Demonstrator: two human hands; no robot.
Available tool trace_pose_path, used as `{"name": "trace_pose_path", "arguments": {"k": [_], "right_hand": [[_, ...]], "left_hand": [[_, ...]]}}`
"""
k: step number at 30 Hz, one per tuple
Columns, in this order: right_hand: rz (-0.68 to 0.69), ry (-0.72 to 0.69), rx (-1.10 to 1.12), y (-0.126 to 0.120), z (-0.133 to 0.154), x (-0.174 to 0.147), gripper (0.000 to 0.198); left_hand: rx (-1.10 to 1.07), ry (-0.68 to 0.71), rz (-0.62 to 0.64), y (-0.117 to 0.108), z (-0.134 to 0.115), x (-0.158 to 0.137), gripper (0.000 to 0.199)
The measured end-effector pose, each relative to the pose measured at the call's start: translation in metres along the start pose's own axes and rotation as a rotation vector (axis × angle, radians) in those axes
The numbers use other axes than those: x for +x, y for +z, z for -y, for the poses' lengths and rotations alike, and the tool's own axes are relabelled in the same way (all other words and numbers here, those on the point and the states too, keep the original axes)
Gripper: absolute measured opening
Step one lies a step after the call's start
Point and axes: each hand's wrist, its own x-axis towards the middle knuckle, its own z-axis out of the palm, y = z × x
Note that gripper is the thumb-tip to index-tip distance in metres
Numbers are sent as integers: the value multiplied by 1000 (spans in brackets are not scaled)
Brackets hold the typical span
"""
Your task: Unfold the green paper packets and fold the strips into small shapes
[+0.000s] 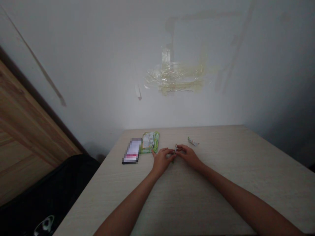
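Observation:
Between my two hands stands a small green-and-white packet (pixel 175 149), seen nearly edge-on, above the table (pixel 197 203). My left hand (pixel 162 159) pinches it from the left, its thumb and fingertips closed on it. From the other side my right hand (pixel 188 155) grips the same packet with bent fingers. Much of the packet is hidden by the fingers. Just beyond my left hand lies a stack of flat green-and-white packets (pixel 149 141). A folded or crumpled packet (pixel 193 142) rests on the table beyond my right hand.
A phone (pixel 132 151) with a lit, blurred-out screen lies left of the stack. Behind the table rises a white wall (pixel 103 65) with strips of clear tape (pixel 177 77). Black fabric (pixel 56 183) and wooden boards (pixel 22 124) are at the left.

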Motion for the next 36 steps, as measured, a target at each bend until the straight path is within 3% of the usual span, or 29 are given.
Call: {"name": "trace_pose_path", "arguments": {"k": [18, 27, 36], "right_hand": [[-53, -103, -79, -2, 0, 0, 31], [-100, -338, -176, -8, 4, 3, 21], [-116, -490, -305, -13, 19, 3, 28]], "left_hand": [[-82, -39, -22, 3, 3, 2, 27], [-130, -27, -73, 1, 1, 2, 17], [-187, -25, -81, 1, 0, 2, 14]]}}
